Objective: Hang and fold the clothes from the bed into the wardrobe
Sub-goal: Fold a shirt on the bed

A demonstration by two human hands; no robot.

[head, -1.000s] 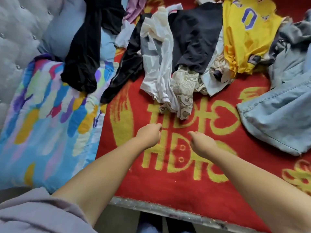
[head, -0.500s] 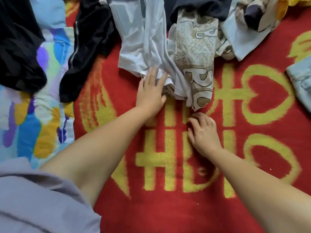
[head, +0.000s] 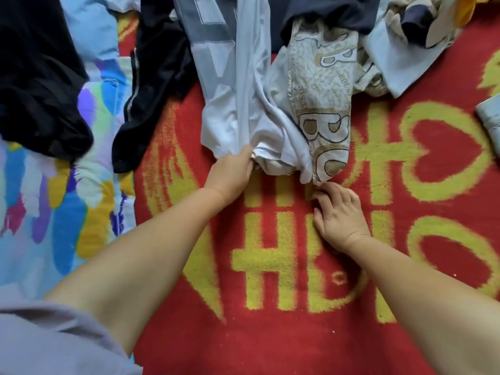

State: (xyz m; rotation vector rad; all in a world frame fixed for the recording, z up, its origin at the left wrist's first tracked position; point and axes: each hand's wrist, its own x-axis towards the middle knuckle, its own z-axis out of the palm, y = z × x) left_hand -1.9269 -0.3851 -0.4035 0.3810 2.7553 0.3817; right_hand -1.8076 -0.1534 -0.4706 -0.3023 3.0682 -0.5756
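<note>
**Grabbing first garment off the pile**

Left hand (head: 231,175) has its fingers curled into the bunched hem of the white garment (head: 238,104), gripping it at the near edge of the pile. Grip looks low on the hem because that's the closest loose edge to pull from.

Right hand (head: 339,212) sits on the red blanket (head: 270,334), fingers bent, tips touching the bottom edge of the beige printed garment (head: 322,109). Can't tell if it's actually pinching the fabric or just reaching it.

The two garments overlap: the beige one lies on the white one's right side, so pulling one will likely drag the other. Right hand is probably there to separate or hold it down.

Rest of the clothes remain on the bed: black garment (head: 157,85) just left of the white one, another black piece (head: 38,77) on the multicoloured duvet (head: 54,212), a dark navy item (head: 332,12) at the top and denim (head: 488,120) at the right edge. Wardrobe not in view.

Judgement: task barely started, nothing hung or folded yet.
</note>
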